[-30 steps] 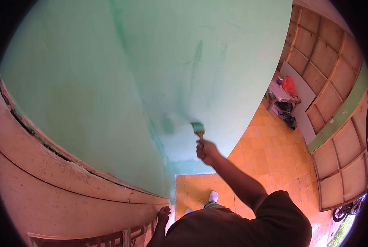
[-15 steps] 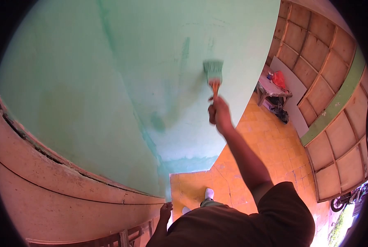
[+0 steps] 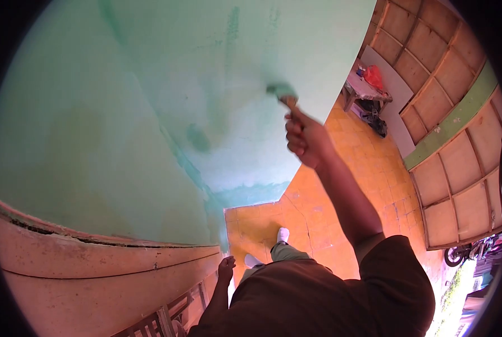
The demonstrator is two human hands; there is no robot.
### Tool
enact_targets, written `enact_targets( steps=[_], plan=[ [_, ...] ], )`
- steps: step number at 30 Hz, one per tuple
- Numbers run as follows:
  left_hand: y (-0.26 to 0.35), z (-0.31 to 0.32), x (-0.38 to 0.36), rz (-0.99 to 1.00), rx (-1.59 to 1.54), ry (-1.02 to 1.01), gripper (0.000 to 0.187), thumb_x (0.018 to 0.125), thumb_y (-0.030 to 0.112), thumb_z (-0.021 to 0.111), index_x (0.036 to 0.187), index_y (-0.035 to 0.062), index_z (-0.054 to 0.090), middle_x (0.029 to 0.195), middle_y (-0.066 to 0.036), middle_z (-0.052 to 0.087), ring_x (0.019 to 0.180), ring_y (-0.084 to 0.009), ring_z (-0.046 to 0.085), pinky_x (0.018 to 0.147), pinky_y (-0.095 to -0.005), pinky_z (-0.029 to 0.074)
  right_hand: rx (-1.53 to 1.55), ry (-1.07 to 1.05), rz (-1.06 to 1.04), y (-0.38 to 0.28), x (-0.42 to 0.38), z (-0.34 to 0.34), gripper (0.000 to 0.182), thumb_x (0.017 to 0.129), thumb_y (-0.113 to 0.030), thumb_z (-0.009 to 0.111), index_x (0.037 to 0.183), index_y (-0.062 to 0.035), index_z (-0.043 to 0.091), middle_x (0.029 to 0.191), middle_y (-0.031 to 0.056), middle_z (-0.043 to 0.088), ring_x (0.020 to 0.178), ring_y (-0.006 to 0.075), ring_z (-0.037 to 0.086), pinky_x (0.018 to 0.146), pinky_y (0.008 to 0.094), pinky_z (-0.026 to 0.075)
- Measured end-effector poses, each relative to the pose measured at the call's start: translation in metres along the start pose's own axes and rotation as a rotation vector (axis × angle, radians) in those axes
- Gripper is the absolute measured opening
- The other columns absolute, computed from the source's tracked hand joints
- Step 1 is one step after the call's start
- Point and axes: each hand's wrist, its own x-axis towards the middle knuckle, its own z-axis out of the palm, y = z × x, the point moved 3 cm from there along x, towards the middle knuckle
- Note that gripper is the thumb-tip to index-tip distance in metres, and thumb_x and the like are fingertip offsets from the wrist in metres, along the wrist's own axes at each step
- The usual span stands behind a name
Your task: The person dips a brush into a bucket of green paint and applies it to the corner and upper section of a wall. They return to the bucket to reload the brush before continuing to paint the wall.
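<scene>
A flat paintbrush (image 3: pixel 283 91), its bristles green and blurred, is held up at the pale green wall (image 3: pixel 234 140). My right hand (image 3: pixel 308 137) is closed around its wooden handle. The bristles appear to be at the wall surface, pointing up and to the left. Darker green strokes and patches show on the wall, above the brush and lower left of it. Low beside my body, my left hand (image 3: pixel 226 269) has its fingers curled in, with nothing visible in them. It is near the wall's lower corner and the bare, pinkish ledge (image 3: pixel 105 261).
Orange floor tiles (image 3: pixel 352 180) lie below, where my feet stand. A small wooden table (image 3: pixel 366 90) with a red bag stands beyond the wall's edge, dark bags beneath it. Framed panels (image 3: pixel 453 163) run along the right. A motorbike (image 3: pixel 459 255) is outside.
My right hand has drawn the brush down relative to the wall marks, and the brush now tilts left. The view has shifted, with the wall and floor appearing higher.
</scene>
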Motion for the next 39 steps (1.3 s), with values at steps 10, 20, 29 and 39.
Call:
enact_targets(
  steps=[10, 20, 29, 39],
  plan=[
    [0.029, 0.045, 0.015, -0.002, 0.066, -0.05, 0.033, 0.086, 0.023, 0.055, 0.109, -0.0015, 0.054, 0.093, -0.007, 0.059, 0.081, -0.0148, 0.057, 0.07, -0.0263, 0.048, -0.453, 0.272, -0.476, 0.102, 0.069, -0.127, 0.032, 0.094, -0.038, 0.037, 0.086, -0.0093, 0.049, 0.048, -0.0036, 0.036, 0.035, 0.0045, 0.03, 0.032, 0.0224, 0.023],
    [0.072, 0.158, 0.045, -0.007, 0.164, -0.091, 0.033, 0.086, 0.025, 0.055, 0.106, -0.0022, 0.054, 0.095, -0.008, 0.058, 0.088, -0.0156, 0.056, 0.073, -0.0292, 0.049, -0.482, 0.194, 0.386, 0.164, -0.054, -0.342, 0.03, 0.089, -0.033, 0.047, 0.085, -0.0046, 0.055, 0.048, -0.0003, 0.036, 0.034, 0.0091, 0.03, 0.031, 0.0259, 0.026],
    [0.111, 0.331, 0.117, 0.179, 0.393, -0.349, 0.028, 0.088, 0.026, 0.053, 0.095, -0.001, 0.059, 0.082, -0.005, 0.059, 0.073, -0.0135, 0.056, 0.066, -0.0271, 0.047, -0.094, 0.234, 0.083, 0.048, -0.104, -0.441, 0.027, 0.093, -0.03, 0.043, 0.088, -0.0049, 0.053, 0.049, -0.0059, 0.028, 0.038, 0.0037, 0.021, 0.035, 0.0215, 0.018],
    [0.109, 0.435, 0.19, 0.404, 0.386, -0.631, 0.026, 0.087, 0.024, 0.055, 0.096, -0.0003, 0.058, 0.077, -0.002, 0.057, 0.069, -0.0095, 0.051, 0.064, -0.0247, 0.044, -0.041, 0.225, -0.087, 0.047, -0.1, -0.49, 0.03, 0.094, -0.029, 0.041, 0.092, -0.0019, 0.055, 0.051, -0.0045, 0.03, 0.043, 0.0045, 0.026, 0.04, 0.0214, 0.024]
  ],
)
